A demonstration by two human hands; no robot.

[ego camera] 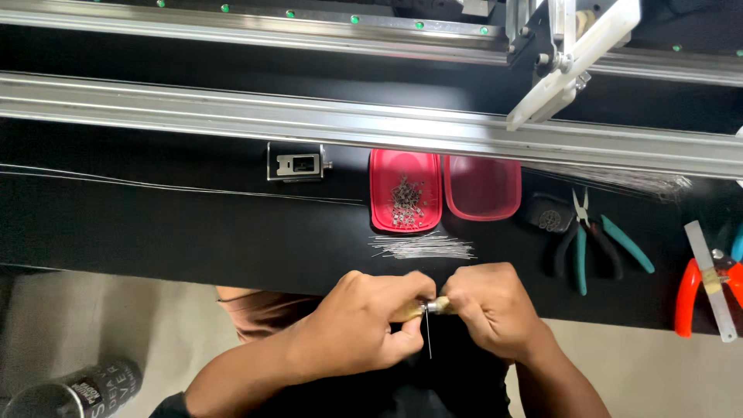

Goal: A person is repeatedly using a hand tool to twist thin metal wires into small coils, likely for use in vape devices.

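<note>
My two trays [405,166] are red-pink, bench [155,224] black, pliers [600,244] teal-handled, cutters [696,290] orange-handled, pins [422,246] silver, tool [422,310] I hold brassy.

The tabletop [155,224] is matt black. Far across it run 2 brushed aluminium rails [232,116] with a dull sheen. The 2 red trays [484,186] are glossy plastic. The thin wires [422,246] are bright bare metal. Right, the pliers [592,240] have smooth teal rubbery grips.
</note>
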